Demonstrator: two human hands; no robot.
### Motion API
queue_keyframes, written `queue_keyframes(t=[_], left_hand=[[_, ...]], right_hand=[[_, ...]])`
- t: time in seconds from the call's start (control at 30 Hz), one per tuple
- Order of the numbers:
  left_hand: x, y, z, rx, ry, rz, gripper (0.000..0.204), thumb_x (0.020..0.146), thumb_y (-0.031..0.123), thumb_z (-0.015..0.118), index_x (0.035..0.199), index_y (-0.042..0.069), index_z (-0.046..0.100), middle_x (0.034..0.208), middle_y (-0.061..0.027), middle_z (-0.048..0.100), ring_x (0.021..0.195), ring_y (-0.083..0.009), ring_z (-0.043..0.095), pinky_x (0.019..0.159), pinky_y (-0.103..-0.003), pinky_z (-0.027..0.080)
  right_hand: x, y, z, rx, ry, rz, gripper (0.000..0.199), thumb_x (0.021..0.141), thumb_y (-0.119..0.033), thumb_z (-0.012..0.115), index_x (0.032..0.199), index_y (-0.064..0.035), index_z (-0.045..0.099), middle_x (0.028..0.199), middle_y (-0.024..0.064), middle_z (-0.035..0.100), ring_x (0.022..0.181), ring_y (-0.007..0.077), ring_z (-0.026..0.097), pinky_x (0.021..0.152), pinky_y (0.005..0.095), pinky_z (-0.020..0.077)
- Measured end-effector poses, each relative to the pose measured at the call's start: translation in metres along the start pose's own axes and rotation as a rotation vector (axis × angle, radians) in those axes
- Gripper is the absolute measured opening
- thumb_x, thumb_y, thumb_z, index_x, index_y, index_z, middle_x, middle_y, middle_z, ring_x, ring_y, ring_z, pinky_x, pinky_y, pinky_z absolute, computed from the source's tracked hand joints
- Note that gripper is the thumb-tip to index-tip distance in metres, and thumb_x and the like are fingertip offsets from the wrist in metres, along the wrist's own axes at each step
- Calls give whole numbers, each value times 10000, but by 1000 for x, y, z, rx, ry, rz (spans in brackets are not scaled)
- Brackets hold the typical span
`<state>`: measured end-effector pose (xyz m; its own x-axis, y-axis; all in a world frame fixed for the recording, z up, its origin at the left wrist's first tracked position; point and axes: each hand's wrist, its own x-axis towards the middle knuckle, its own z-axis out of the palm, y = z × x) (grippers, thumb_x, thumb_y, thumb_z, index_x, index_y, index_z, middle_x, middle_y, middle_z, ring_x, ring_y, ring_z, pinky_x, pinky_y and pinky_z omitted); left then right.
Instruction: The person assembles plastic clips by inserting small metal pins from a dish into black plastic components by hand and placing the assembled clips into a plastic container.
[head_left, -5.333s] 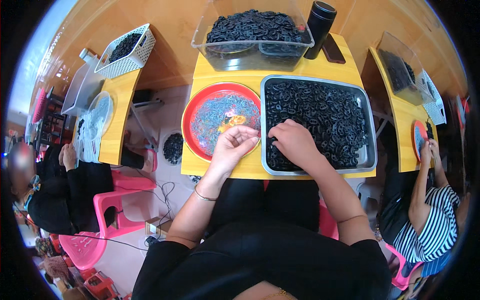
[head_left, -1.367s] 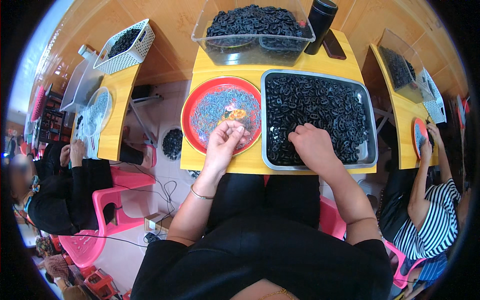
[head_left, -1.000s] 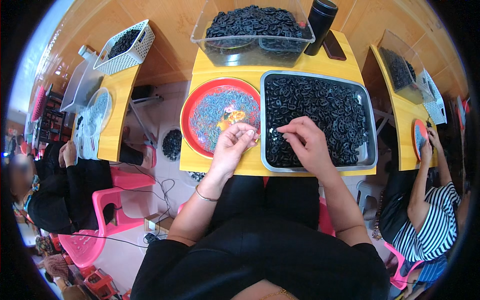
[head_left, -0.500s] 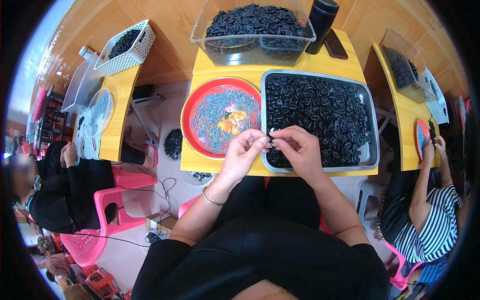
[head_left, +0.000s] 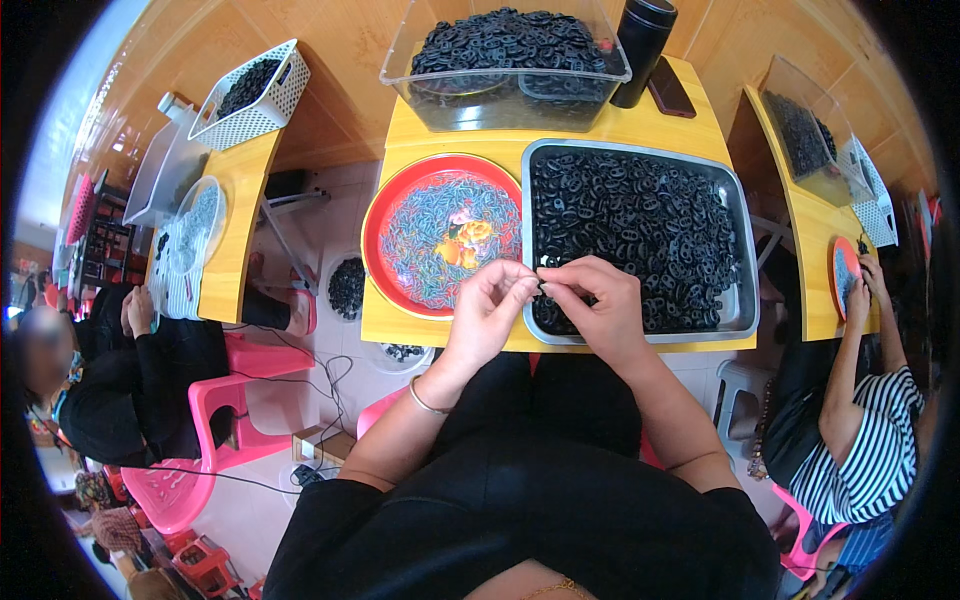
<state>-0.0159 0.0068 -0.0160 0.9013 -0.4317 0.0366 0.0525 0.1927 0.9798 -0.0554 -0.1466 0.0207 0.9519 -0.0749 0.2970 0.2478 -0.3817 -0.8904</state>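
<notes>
My left hand [head_left: 490,308] and my right hand [head_left: 606,306] meet over the near left corner of a metal tray [head_left: 744,250]. Thumb and fingertips of both are pinched together on a small black plastic piece [head_left: 541,284], mostly hidden by the fingers. Heaped in the tray are many small black oval pieces [head_left: 630,215] with holes. Beside it on the left, a round red tray [head_left: 373,230] with a flower pattern holds a scatter of thin, small bluish-grey pieces [head_left: 420,215].
Behind the trays stands a clear bin [head_left: 500,112] of black pieces, with a black cylindrical bottle [head_left: 643,52] and a phone [head_left: 671,88] to its right. Below the table's left edge are tubs [head_left: 347,288] of black parts. People sit at side tables; a pink chair [head_left: 215,400] is at left.
My fingertips have drawn slightly closer together around the black piece, and my right hand's fingers have shifted a little. The person on the right has moved their hands slightly.
</notes>
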Motion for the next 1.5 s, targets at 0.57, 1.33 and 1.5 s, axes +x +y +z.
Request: queue_keyframes(t=[0.57, 1.33, 1.5], left_hand=[[8, 11, 1, -75, 91, -34, 108, 850, 70, 557, 916, -14, 575, 754, -1, 583, 686, -41, 523, 645, -181, 426], [6, 9, 10, -135, 45, -60, 96, 858, 80, 545, 905, -2, 563, 792, -19, 588, 725, -65, 535, 687, -199, 438], [5, 5, 2, -136, 4, -47, 116, 867, 114, 539, 887, 1, 554, 780, -35, 594, 719, -76, 544, 690, -209, 445]], right_hand=[[1, 12, -2, 268, -17, 173, 170, 765, -14, 603, 929, -4, 648, 818, 88, 620, 718, 105, 604, 641, 210, 486], [-2, 14, 0, 524, -71, 330, 153, 824, 11, 537, 975, 26, 560, 861, 53, 602, 760, 82, 583, 688, 204, 484], [-5, 14, -1, 445, -26, 249, 154, 822, 24, 535, 975, 26, 554, 863, 56, 596, 778, 83, 587, 696, 206, 483]])
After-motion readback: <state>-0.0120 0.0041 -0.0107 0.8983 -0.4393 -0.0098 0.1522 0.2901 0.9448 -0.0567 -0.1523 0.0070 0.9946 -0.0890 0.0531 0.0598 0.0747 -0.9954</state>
